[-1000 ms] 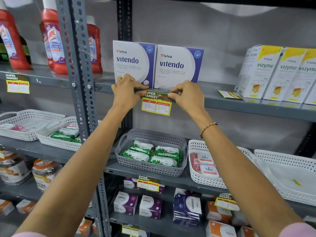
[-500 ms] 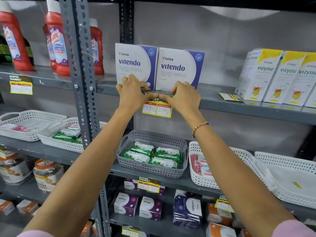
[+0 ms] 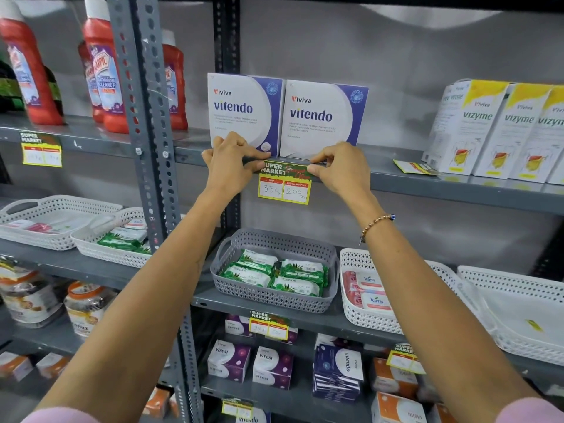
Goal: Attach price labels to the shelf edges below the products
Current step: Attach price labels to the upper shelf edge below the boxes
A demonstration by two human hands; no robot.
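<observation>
Overhead, both arms are stretched up to the front edge of the grey shelf (image 3: 442, 186). The left hand (image 3: 227, 166) is pinched on the left top corner of the price label (image 3: 285, 186), and the right hand (image 3: 341, 170) is pinched on its right top corner. The label is pressed against the shelf edge, directly below two Vitendo boxes (image 3: 283, 114). A second label (image 3: 413, 167) is seen lying flat on the shelf, beside the Vizyme boxes (image 3: 494, 129).

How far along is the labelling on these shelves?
Done, it seems: a label under the red bottles and one under the grey basket. In hand: left hand and right hand press a price label onto the shelf edge below the Vitendo boxes. Left: a loose label lies by the Vizyme boxes.
</observation>
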